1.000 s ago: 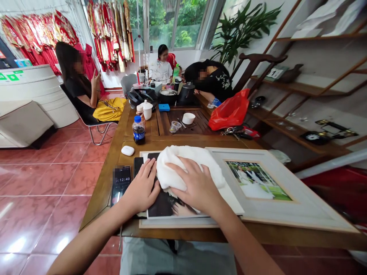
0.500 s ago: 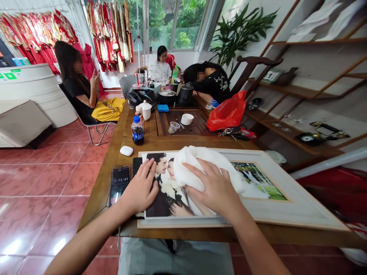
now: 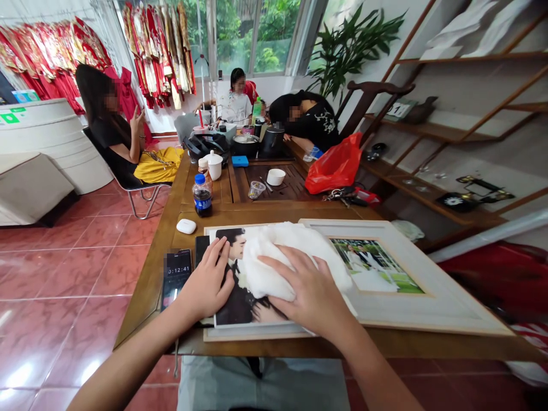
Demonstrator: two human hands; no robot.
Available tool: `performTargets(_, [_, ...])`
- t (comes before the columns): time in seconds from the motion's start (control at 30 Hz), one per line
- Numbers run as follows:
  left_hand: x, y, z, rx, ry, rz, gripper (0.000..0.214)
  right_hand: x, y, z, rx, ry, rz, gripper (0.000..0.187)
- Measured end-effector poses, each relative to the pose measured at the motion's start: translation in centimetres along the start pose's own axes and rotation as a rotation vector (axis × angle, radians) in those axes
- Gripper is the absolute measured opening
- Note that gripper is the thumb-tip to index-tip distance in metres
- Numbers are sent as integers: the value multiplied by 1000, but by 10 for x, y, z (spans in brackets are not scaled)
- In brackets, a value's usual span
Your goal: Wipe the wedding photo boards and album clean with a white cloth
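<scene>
Right fingers (image 3: 279, 273) spread wide on a bunched white cloth (image 3: 260, 251), cloth beneath them and showing to their left and far side, left hand (image 3: 209, 291) flat, loosely open, on the left edge of a couple's print (image 3: 233, 308), pale frame (image 3: 445, 311) extending right, phone (image 3: 174, 279) at left on the table (image 3: 143, 297).

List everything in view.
Table: one, brown, centre
Frame: one, whitish, on table
Large photo: one, dark and white, on frame
Small photo: one, green and white, in frame
Cloth: one, white, on large photo
Phone: one, dark, table's left edge
Case: one, white, beyond phone
Blue-capped bottle: one, dark, beyond case
Bowl: one, white, mid-table
Bag: one, red, table's right
Clutter: several, mixed, far table
Shelves: several, brown, right
Plant: one, green, back right
Clothes: many, mostly red, back
People: three, black or white tops, around table
Left grip: one bare hand, on large photo
Right grip: one bare hand, on cloth
</scene>
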State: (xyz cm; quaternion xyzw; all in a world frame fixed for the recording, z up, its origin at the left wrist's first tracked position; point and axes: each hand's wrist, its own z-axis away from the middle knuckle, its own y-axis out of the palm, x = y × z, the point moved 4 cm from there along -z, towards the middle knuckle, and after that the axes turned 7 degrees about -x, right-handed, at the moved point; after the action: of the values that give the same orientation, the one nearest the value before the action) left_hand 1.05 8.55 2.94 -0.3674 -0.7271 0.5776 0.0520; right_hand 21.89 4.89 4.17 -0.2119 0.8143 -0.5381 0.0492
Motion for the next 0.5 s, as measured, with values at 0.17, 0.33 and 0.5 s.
performTargets(0.17, [-2, -2, 0, 3, -5, 17, 59, -26, -6, 20, -86, 59, 91, 50])
performTargets(0.33, [-2, -2, 0, -11, -19, 32, 59, -24, -9, 28, -119, 35, 135, 48])
performTargets(0.5, [-3, -1, 0, 10, -48, 12, 59, 14, -7, 29, -78, -77, 77, 59])
